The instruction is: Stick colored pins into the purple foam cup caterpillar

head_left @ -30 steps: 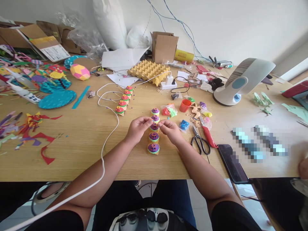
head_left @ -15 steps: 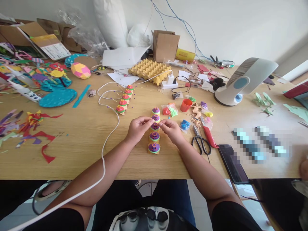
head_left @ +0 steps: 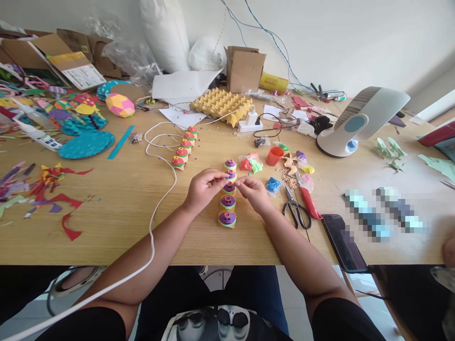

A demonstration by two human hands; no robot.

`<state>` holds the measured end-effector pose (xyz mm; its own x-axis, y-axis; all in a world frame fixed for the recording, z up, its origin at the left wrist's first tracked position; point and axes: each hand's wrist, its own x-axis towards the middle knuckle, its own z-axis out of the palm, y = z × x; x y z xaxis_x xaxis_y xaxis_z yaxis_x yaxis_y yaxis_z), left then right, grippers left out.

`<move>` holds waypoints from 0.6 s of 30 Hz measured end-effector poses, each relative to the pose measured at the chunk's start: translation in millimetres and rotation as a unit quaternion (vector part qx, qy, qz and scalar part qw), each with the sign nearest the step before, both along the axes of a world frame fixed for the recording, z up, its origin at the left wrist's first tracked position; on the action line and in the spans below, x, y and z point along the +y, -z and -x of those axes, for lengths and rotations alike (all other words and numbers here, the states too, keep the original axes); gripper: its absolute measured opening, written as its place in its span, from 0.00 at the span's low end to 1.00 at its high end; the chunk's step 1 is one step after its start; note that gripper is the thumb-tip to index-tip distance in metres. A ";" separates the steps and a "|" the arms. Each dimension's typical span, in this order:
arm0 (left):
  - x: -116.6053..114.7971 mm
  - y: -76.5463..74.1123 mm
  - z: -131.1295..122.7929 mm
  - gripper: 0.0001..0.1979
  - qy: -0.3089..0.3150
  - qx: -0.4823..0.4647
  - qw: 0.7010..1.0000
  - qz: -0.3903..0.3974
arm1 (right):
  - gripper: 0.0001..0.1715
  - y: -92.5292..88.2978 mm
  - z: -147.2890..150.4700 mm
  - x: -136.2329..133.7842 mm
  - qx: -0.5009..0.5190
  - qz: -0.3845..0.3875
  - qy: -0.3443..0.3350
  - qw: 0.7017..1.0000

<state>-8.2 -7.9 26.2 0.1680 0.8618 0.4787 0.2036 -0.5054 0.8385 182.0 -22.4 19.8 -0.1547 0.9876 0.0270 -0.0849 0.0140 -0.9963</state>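
A strip of egg-carton cups (head_left: 227, 202), topped with purple and green modelling clay and small orange rings, runs away from me on the table. Over its middle, my left hand (head_left: 205, 190) pinches a tiny blue bit of clay (head_left: 228, 178) between thumb and forefinger. My right hand (head_left: 254, 193) is closed in a pinch just to the right, its fingertips close to the left ones; whatever they hold is too small to make out. Both hands partly cover the middle cups. A bag of blue clay (head_left: 273, 184) lies right of my right hand.
A second carton strip (head_left: 182, 152) with red and green tops stands further left. Scissors (head_left: 294, 208), a red-handled knife (head_left: 310, 201) and a phone (head_left: 344, 244) lie to the right. A white cable (head_left: 153, 237) crosses my left forearm. Another person's hand (head_left: 448, 248) shows at the right edge.
Both hands stay nearly in place over the strip, with only slight finger movement. The blue bit at the left fingertips now shows more clearly.
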 end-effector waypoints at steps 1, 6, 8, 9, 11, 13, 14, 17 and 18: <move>-0.2 -1.2 0.7 0.10 -0.009 0.013 1.000 -0.011 | 0.23 0.3 0.0 0.0 0.000 -0.002 -0.003 1.000; 0.7 -2.7 2.7 0.08 -0.019 0.042 0.998 -0.050 | 0.23 1.2 -0.6 0.3 -0.005 -0.012 -0.008 1.000; 1.2 -2.2 2.5 0.08 -0.013 0.040 0.998 -0.053 | 0.24 1.5 -0.9 0.6 -0.009 -0.013 -0.006 1.000; 1.3 -2.2 2.3 0.08 -0.008 0.037 0.998 -0.054 | 0.24 1.5 -1.0 0.7 -0.013 -0.014 -0.005 1.000; 1.4 -2.3 1.9 0.08 0.004 0.035 0.998 -0.060 | 0.25 1.3 -1.2 1.0 -0.022 -0.016 -0.004 1.000; 1.4 -2.6 1.9 0.08 0.009 0.044 0.997 -0.070 | 0.25 0.7 -1.1 1.0 -0.033 -0.020 -0.006 0.999; 1.3 -2.8 2.0 0.08 0.008 0.051 0.996 -0.075 | 0.26 0.3 -1.0 0.9 -0.038 -0.022 -0.007 0.999; 1.3 -3.0 2.6 0.07 0.001 0.065 0.995 -0.082 | 0.26 -0.9 -0.6 0.4 -0.045 -0.026 -0.010 0.999; 1.2 -3.1 2.7 0.06 0.000 0.065 0.995 -0.081 | 0.26 -1.1 -0.5 0.2 -0.045 -0.026 -0.011 0.999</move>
